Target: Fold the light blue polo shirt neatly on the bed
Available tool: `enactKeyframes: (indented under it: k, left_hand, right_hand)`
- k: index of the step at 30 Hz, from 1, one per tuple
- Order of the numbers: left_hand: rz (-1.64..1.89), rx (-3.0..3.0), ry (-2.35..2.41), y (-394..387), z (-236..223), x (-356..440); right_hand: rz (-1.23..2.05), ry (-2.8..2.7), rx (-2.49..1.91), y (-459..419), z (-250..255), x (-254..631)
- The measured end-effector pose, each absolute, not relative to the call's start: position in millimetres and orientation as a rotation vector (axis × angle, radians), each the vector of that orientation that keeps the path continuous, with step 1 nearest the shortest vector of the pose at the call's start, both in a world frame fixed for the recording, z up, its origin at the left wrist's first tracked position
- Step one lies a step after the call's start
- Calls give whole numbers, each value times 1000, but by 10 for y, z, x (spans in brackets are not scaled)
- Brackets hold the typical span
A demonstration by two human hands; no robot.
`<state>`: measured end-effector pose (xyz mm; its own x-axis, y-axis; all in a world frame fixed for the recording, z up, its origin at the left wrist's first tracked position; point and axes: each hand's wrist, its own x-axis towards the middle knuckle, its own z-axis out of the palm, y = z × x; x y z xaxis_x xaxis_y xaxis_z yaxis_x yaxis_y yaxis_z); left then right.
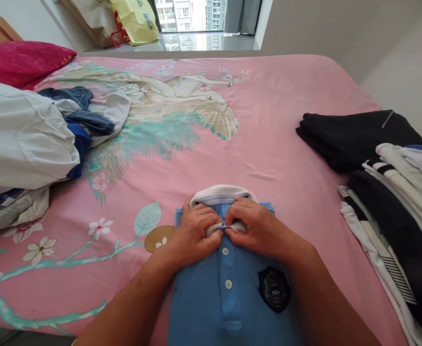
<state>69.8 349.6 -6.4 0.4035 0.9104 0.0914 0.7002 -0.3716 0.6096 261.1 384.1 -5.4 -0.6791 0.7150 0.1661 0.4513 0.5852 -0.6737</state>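
Note:
A light blue polo shirt (pixel 203 307) with a white collar (pixel 222 191) and a dark chest badge (pixel 274 289) lies folded on the pink bedsheet (pixel 275 144) just in front of me. My left hand (pixel 193 231) and my right hand (pixel 257 226) meet at the collar. Both are closed, pinching the white collar tips together above the top button. Two white buttons show on the placket below my fingers.
A heap of unfolded white and blue clothes (pixel 27 139) lies at the left, with a red pillow (pixel 19 60) behind it. Folded black and white garments (pixel 394 202) are stacked at the right edge. Bags (pixel 131 19) stand by the window.

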Motion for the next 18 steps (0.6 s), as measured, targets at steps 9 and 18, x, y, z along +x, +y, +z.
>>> enactKeyframes:
  k: [9, 18]
  left_hand:
    - [647, 2178, 1403, 3500, -111, 731]
    - [667, 2174, 1374, 3517, -102, 729]
  right_hand:
    - [957, -2368, -989, 3839, 43, 2655]
    - [896, -2370, -983, 3860, 29, 2662]
